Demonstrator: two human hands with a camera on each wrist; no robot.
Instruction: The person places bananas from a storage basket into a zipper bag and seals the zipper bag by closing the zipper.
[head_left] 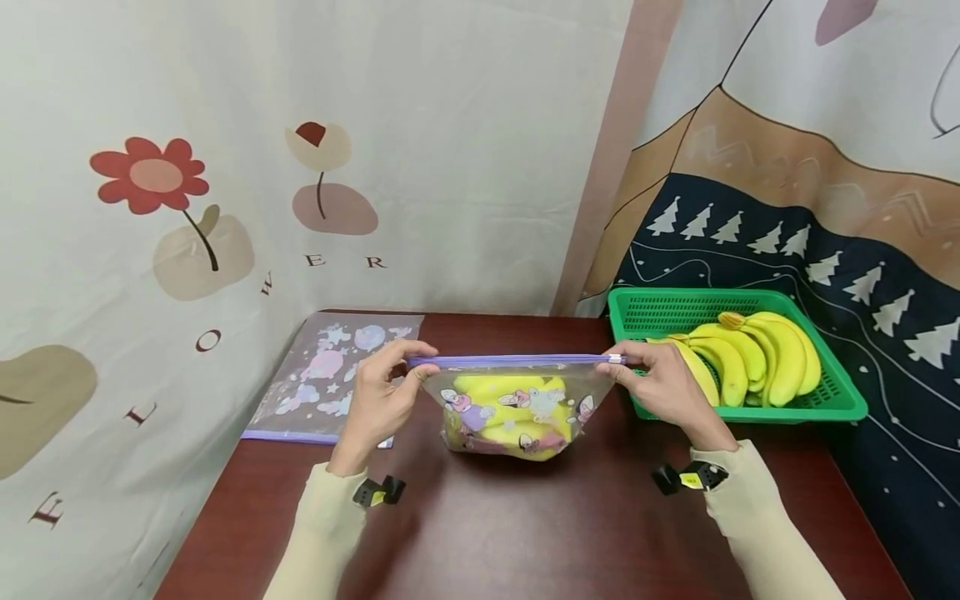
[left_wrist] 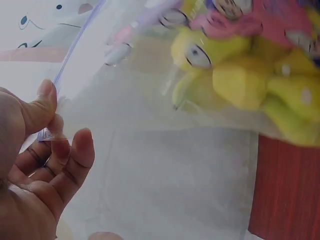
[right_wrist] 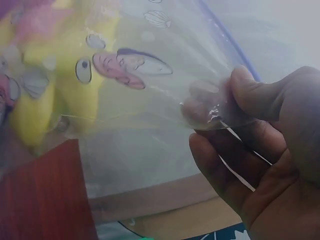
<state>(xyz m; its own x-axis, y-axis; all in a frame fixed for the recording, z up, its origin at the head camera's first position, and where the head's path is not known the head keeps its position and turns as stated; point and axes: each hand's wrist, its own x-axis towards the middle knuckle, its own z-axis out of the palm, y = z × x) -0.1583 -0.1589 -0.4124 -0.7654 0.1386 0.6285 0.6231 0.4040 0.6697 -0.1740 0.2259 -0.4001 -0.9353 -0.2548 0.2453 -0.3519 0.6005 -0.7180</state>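
A clear zip bag (head_left: 517, 417) with a purple zip strip and printed cartoon figures hangs between both hands in the head view, its lower part close to the table. Yellow bananas (left_wrist: 240, 80) show through its plastic. My left hand (head_left: 382, 396) pinches the left top corner between thumb and fingers. At the right top corner, beside the white slider (head_left: 617, 359), my right hand (head_left: 667, 387) pinches the strip. In the right wrist view, thumb and fingertips press the plastic (right_wrist: 165, 95) from both sides. The strip runs straight and taut between the hands.
A green plastic basket (head_left: 810, 414) of bananas (head_left: 780, 354) stands at the table's back right. Another flat zip bag (head_left: 300, 392) with a purple strip lies at the back left. Printed cloth (head_left: 465, 167) hangs behind the dark red table (head_left: 525, 533).
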